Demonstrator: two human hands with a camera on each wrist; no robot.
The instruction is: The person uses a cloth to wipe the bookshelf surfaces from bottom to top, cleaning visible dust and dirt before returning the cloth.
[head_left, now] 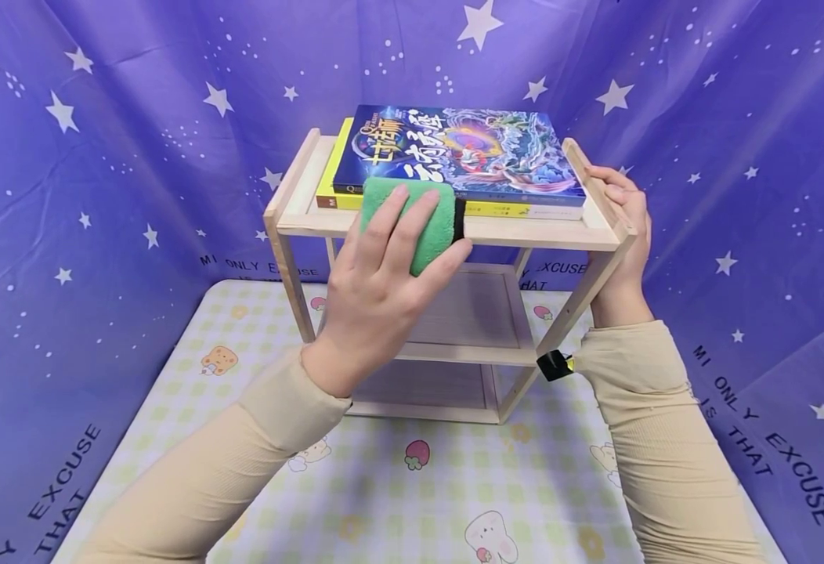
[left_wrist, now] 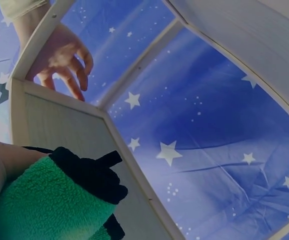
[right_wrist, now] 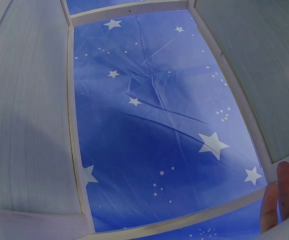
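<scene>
In the head view a small wooden three-tier shelf (head_left: 377, 227) stands with two stacked books on its top. My left hand (head_left: 377, 290) holds a folded green cloth (head_left: 419, 227) with black edging against the top tier's front edge. Its fingers lie over the cloth, the thumb off to the side. The cloth (left_wrist: 59, 205) also fills the lower left of the left wrist view. My right hand (head_left: 623, 227) grips the right end of the top tier, fingers reaching over the side rail. Some of these fingers (right_wrist: 284, 192) show at the lower right of the right wrist view.
A blue-covered book (head_left: 468, 153) lies on a yellow book (head_left: 334, 168). Under the shelf spreads a checked tablecloth (head_left: 398, 509) with cartoon prints. Purple star-patterned curtains (head_left: 137, 117) hang behind and at both sides. A black tag (head_left: 554, 366) sits by the right cuff.
</scene>
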